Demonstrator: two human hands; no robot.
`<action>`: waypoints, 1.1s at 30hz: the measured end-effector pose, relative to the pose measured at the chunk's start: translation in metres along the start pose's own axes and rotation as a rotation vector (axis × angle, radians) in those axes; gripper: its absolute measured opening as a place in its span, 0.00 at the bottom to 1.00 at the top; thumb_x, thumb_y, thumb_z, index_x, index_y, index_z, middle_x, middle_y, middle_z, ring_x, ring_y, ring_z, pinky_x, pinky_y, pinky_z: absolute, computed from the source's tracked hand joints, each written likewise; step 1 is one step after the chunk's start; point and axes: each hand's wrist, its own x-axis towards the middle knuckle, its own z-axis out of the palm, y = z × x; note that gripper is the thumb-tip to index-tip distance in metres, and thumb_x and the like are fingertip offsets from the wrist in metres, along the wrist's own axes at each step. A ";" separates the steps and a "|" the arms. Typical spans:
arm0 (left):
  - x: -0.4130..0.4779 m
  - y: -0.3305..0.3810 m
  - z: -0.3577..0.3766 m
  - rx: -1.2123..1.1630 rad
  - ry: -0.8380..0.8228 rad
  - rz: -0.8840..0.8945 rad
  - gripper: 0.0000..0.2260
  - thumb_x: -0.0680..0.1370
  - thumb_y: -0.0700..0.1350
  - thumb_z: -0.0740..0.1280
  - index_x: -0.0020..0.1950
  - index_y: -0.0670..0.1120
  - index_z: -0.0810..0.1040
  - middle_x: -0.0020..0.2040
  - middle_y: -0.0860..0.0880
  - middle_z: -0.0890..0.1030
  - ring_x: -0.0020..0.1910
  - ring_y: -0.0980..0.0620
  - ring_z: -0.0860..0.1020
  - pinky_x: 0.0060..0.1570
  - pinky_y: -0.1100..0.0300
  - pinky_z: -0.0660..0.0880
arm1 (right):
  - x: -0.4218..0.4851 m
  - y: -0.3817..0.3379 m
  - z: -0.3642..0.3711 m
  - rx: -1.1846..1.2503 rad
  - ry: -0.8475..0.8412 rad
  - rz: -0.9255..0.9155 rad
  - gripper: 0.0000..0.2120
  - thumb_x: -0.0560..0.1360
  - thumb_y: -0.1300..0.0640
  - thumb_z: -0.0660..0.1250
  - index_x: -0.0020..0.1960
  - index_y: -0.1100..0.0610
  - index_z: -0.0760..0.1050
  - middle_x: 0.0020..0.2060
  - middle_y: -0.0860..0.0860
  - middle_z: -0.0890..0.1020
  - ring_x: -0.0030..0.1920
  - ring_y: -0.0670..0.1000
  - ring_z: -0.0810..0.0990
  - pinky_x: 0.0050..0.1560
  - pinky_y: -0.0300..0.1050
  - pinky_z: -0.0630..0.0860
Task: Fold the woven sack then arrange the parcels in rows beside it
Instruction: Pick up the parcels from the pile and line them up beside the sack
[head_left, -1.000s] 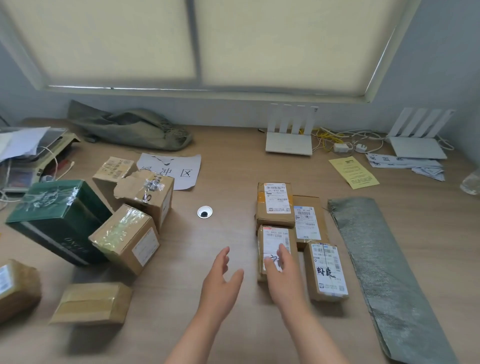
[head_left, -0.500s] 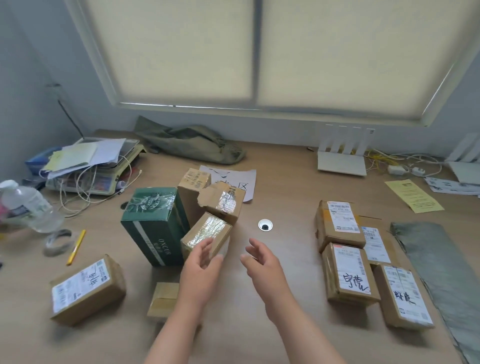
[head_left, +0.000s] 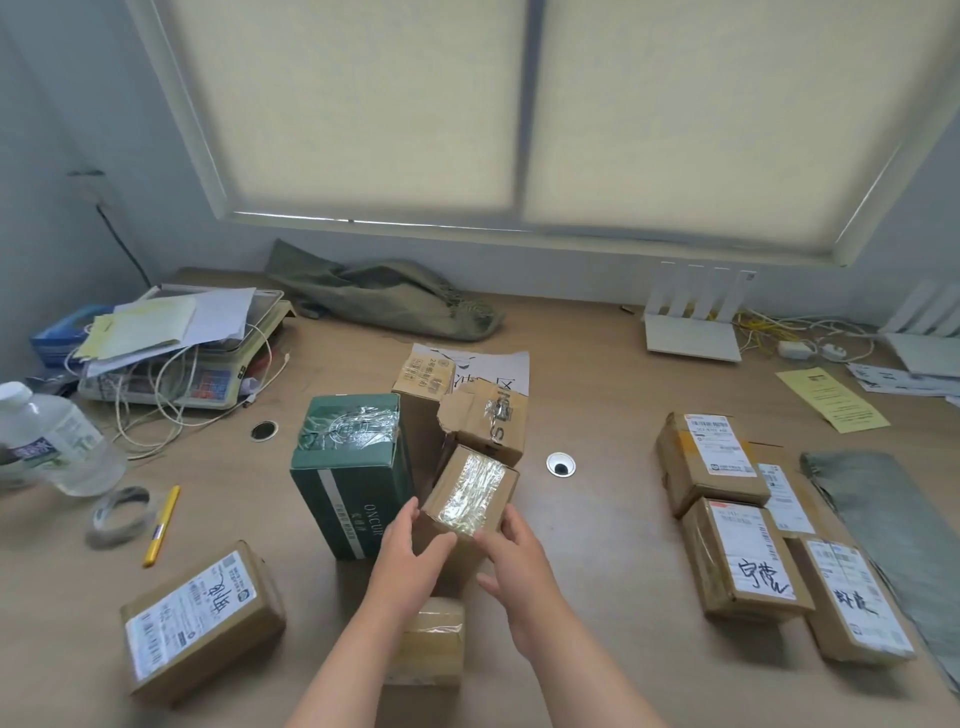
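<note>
A wooden table (head_left: 597, 545) is shown. At its right edge a folded woven sack (head_left: 893, 530) is laid flat, and four labelled parcels (head_left: 743, 561) are set in two rows just beside it. Near the middle a green box (head_left: 353, 467) is stood upright, with a taped parcel (head_left: 470, 493) and torn cartons (head_left: 483, 421) clustered against it. A large parcel (head_left: 202, 621) and a small parcel (head_left: 428, 642) are placed at the front. A tape roll (head_left: 122, 514), a yellow pen (head_left: 162, 525) and a water bottle (head_left: 52, 441) are seen at the left, and an olive bag (head_left: 384, 299) and a router (head_left: 693, 332) at the back.
</note>
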 end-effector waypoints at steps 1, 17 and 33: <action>0.000 -0.001 0.000 -0.003 0.003 0.005 0.32 0.78 0.50 0.69 0.80 0.53 0.59 0.77 0.50 0.64 0.73 0.50 0.67 0.69 0.52 0.66 | 0.000 0.001 0.000 0.016 0.021 0.009 0.15 0.79 0.58 0.65 0.52 0.36 0.72 0.54 0.37 0.78 0.58 0.45 0.77 0.62 0.53 0.75; -0.065 0.005 0.064 -0.291 0.038 -0.028 0.20 0.68 0.62 0.68 0.54 0.53 0.73 0.57 0.45 0.78 0.53 0.43 0.80 0.54 0.41 0.80 | -0.044 0.016 -0.078 0.114 0.389 -0.121 0.15 0.79 0.53 0.67 0.37 0.59 0.81 0.34 0.56 0.81 0.33 0.51 0.76 0.38 0.49 0.75; -0.114 0.037 0.152 -0.510 -0.151 -0.151 0.28 0.65 0.61 0.69 0.55 0.43 0.70 0.52 0.42 0.79 0.49 0.46 0.79 0.44 0.49 0.82 | -0.078 0.013 -0.201 0.215 0.219 -0.126 0.19 0.71 0.58 0.76 0.60 0.48 0.76 0.49 0.48 0.87 0.49 0.54 0.84 0.45 0.54 0.79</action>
